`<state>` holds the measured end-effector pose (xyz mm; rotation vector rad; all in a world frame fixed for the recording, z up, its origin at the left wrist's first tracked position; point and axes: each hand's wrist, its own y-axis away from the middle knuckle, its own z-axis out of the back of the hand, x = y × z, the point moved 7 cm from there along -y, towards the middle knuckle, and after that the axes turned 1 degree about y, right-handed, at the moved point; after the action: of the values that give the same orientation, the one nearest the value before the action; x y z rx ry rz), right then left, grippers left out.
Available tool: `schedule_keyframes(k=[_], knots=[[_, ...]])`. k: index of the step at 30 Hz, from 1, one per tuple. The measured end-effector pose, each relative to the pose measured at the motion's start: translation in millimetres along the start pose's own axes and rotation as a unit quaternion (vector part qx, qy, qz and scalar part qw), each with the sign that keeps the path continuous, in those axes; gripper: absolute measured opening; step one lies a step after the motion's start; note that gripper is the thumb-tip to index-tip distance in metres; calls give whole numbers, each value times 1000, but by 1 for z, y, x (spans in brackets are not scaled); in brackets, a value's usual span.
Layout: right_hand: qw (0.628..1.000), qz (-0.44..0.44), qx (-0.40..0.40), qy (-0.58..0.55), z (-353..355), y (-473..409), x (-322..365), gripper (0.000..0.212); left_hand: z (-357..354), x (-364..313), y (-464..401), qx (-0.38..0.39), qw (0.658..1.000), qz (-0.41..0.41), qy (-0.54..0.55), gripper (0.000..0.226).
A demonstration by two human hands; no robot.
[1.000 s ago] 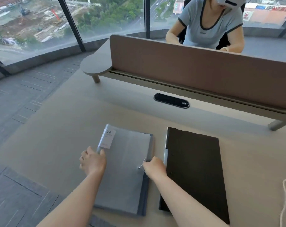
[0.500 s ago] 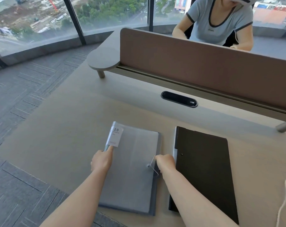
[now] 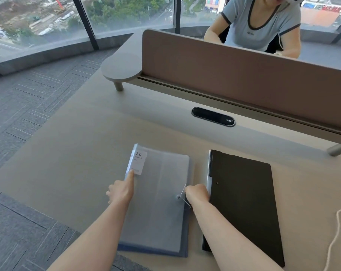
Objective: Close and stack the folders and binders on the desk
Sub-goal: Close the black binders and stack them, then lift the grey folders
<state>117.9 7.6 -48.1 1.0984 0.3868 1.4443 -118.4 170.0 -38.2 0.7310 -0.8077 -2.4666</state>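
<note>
You are pressing your left hand (image 3: 120, 190), forefinger straight, on the limp, slippery grey folder (image 3: 158, 200) beside the stiff black binder (image 3: 244, 204), right hand (image 3: 197, 193) pinching its elastic cord (image 3: 183, 194) at the opening edge, the place to grip.

I see a translucent grey plastic pocket folder (image 3: 161, 202) lying flat near the front edge of the beige desk (image 3: 68, 157), and a flat black binder (image 3: 246, 202) just to its right, apart from it. Behind both, an oval black cable port (image 3: 212, 116) sits in the desk near the back edge, before the brown divider panel (image 3: 244, 75). A white cord (image 3: 336, 231) lies at the right edge.
</note>
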Motion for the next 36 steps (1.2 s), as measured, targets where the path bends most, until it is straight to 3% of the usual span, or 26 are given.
schedule_keyframes(k=[4,8,11,14,16,23,28,36], knots=[[998,48,-20,37,0,2,3,9,1,1,-2,1,1000,-1,21,86],[997,78,-23,4,-7,2,4,18,4,4,-8,28,994,0,102,92],[995,96,-20,-7,-10,6,9,17,9,-2,-8,30,990,-41,129,68],[991,126,-32,-34,-2,10,17,42,13,-15,-3,29,984,-98,146,47],[988,139,-46,-54,9,11,22,47,13,-28,4,34,977,-125,168,41],[973,158,-105,-130,71,0,12,15,-18,-73,40,93,959,-174,203,15],[968,151,-131,-152,128,-13,-17,13,-61,-97,84,162,948,-199,191,25],[965,113,-174,-158,191,-43,-80,12,-134,-115,140,210,939,-237,131,22]])
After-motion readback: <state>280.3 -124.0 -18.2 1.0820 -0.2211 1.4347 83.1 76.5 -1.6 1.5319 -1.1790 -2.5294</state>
